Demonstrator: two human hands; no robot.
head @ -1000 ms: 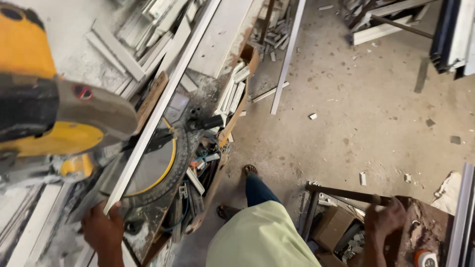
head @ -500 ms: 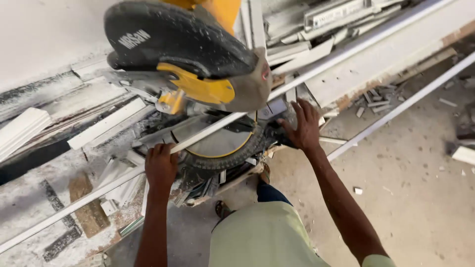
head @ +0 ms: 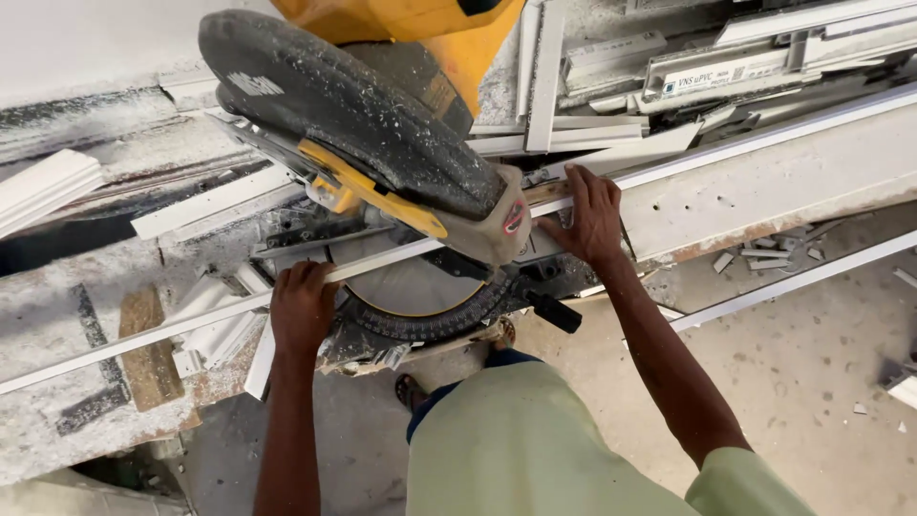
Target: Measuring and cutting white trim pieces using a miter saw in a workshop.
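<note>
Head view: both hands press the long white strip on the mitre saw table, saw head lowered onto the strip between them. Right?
Not quite. In the head view the saw head is raised, clear of the long white strip. The rest holds: left hand and right hand both press it on the saw table.

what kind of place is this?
Probably a window-frame or joinery workshop: a yellow mitre saw, a long white strip held across it by both hands, white profile offcuts, dusty concrete floor.
</note>
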